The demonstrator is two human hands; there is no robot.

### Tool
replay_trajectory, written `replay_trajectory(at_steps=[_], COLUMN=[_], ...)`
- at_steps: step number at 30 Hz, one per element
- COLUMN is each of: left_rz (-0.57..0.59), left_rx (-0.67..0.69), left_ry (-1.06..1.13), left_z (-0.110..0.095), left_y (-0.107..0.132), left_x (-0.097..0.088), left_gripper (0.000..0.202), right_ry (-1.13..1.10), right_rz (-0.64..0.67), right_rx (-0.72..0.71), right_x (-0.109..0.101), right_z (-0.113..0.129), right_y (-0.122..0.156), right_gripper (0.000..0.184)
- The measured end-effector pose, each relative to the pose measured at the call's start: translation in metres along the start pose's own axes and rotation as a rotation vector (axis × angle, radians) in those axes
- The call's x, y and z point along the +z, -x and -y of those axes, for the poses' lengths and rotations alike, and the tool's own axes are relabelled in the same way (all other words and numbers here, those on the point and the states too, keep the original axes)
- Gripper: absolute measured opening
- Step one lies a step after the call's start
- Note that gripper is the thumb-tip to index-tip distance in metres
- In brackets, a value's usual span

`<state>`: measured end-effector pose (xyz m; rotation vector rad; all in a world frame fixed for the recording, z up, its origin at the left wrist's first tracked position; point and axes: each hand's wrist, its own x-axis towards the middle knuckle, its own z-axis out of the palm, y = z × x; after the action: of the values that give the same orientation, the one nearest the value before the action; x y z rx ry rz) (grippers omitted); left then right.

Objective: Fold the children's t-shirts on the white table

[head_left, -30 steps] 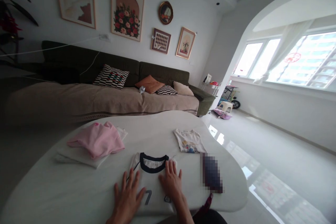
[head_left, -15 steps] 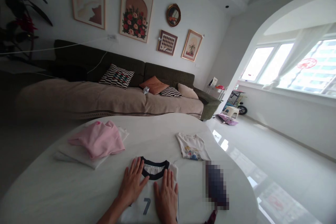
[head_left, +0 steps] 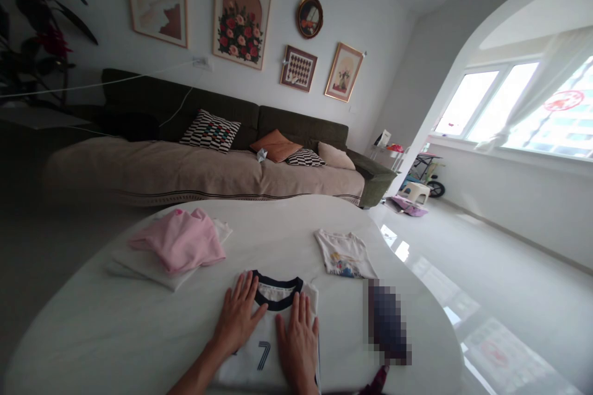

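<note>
Hands (head_left: 300, 338) partly hide jersey (head_left: 267, 328); pink garment (head_left: 185, 242) lies beyond, left.

Obscured and unclear areas
Your left hand (head_left: 238, 316) covers part of the jersey (head_left: 266, 326) at collar and shoulder; your right hand (head_left: 299, 339) covers part of its front. The bottom edge cuts off your left forearm (head_left: 197, 365) and the table (head_left: 115, 333). The pink garment (head_left: 188, 241) hides part of the white cloth (head_left: 171, 281) beneath. Mosaic blurs the dark item (head_left: 390, 324); you cannot identify it.
</note>
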<state>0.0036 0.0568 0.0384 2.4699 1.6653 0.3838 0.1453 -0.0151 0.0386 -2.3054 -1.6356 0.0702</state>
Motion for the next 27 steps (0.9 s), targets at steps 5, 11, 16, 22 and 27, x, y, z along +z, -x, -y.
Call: replay_trajectory(at_steps=[5,11,16,22,27], left_rz=[-0.002,0.003,0.048,0.031,0.114], left_rx=[-0.001,-0.006,-0.025,-0.160,-0.300], left_ry=[0.004,0.042,0.117,0.132,0.349], left_z=[0.001,-0.003,0.007,0.029,0.023], left_y=[0.000,-0.001,-0.003,0.031,0.045], left_x=[0.000,-0.001,-0.014,-0.020,-0.026], left_gripper=[0.066,0.067,0.063,0.049,0.042], right_ry=[-0.006,-0.010,-0.037,-0.046,-0.236], right_rz=[-0.014,-0.010,0.016,-0.078,0.020], right_rx=[-0.006,-0.006,-0.057,0.215,0.294], right_x=[0.001,0.001,-0.008,-0.030,-0.042], right_z=[-0.001,0.003,-0.010,-0.042,-0.037], right_y=[0.001,0.000,-0.002,0.014,0.016], right_gripper=[0.062,0.061,0.061,0.048,0.024])
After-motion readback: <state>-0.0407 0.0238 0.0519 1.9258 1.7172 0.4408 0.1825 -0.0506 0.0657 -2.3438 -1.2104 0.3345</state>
